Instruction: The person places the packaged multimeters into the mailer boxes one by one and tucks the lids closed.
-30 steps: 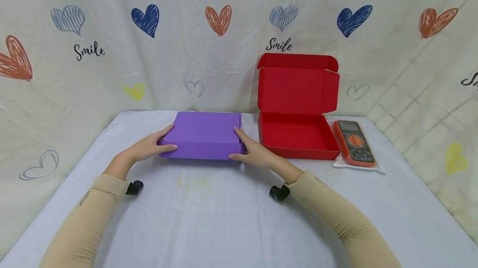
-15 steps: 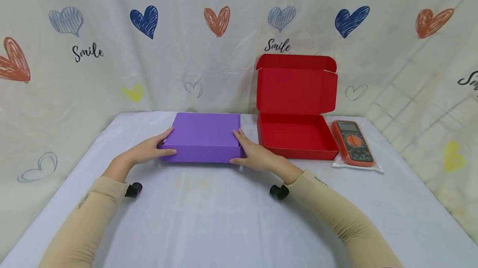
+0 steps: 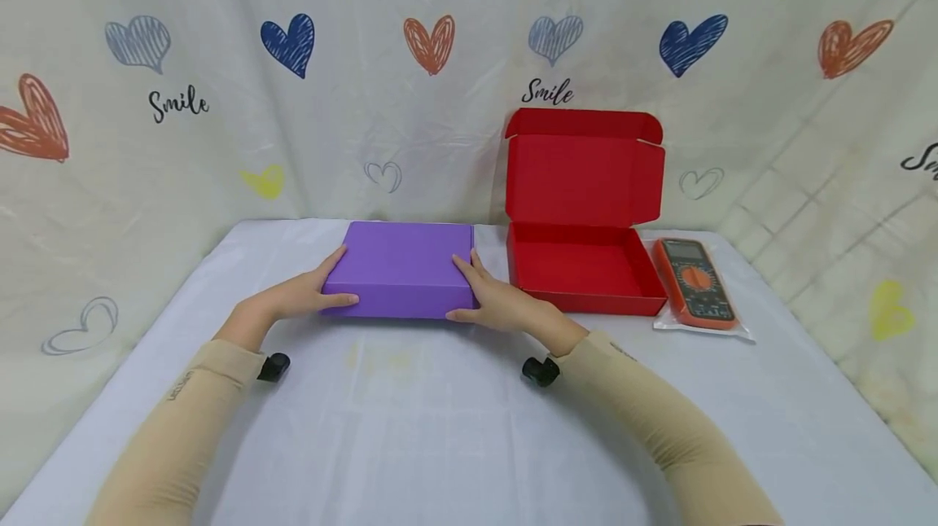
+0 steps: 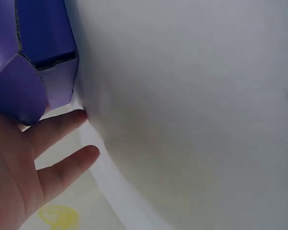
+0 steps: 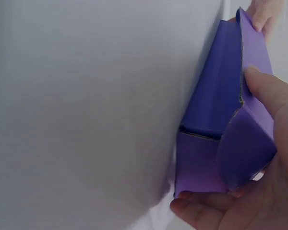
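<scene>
A purple cardboard box [image 3: 406, 253] lies at the back of the table, its lid down over the top. The left hand [image 3: 296, 295] holds its left side, thumb across the front flap [image 3: 406, 300]; in the left wrist view two fingers reach past a side flap [image 4: 19, 91]. At the opposite end the right hand [image 3: 506, 304] grips the corner, with its thumb [image 5: 271, 91] on the front flap and other fingers under the side in the right wrist view. From below, the flap [image 5: 255, 52] stands outside the box's front wall [image 5: 209, 91], with a gap between them.
Right of the purple box stands a red cardboard box [image 3: 589, 304], lid upright, its inside bare. An orange and black multimeter [image 3: 696, 282] in a clear plastic bag lies beside it. White cloth [image 3: 410, 428] covers the table; a printed curtain [image 3: 469, 143] hangs behind.
The left hand has shifted slightly right, and the purple corner that stuck out beneath it no longer shows. The right fingers have moved a little inward. Red box and multimeter stay put.
</scene>
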Demonstrator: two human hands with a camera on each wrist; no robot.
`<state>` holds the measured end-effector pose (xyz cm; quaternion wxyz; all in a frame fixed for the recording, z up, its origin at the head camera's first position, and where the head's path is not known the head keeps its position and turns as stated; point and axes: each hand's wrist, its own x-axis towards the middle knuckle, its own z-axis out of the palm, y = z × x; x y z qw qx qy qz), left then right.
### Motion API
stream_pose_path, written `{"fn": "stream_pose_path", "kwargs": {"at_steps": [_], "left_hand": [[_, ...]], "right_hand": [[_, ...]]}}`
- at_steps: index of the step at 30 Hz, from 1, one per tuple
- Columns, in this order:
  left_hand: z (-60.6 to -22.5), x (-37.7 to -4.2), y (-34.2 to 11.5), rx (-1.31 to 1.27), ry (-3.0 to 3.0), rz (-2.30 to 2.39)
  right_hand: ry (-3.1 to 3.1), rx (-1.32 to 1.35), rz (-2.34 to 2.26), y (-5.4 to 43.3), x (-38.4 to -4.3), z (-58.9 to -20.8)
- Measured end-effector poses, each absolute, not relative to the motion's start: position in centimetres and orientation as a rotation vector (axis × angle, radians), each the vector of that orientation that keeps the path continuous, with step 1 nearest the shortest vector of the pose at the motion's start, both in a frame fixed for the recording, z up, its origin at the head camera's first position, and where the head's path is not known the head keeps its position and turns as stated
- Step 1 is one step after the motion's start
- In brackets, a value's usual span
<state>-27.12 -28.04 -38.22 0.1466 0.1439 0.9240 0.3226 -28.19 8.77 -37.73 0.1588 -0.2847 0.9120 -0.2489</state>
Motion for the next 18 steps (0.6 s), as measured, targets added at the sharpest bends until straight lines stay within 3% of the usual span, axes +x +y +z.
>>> {"fn": "stream_pose_path", "kwargs": {"at_steps": [18], "left_hand": [[-37.7, -26.8, -27.0, 0.384, 2.568, 0.840]], "right_hand": [[2.765, -0.824, -0.388, 7.6, -28.1, -37.4]]}}
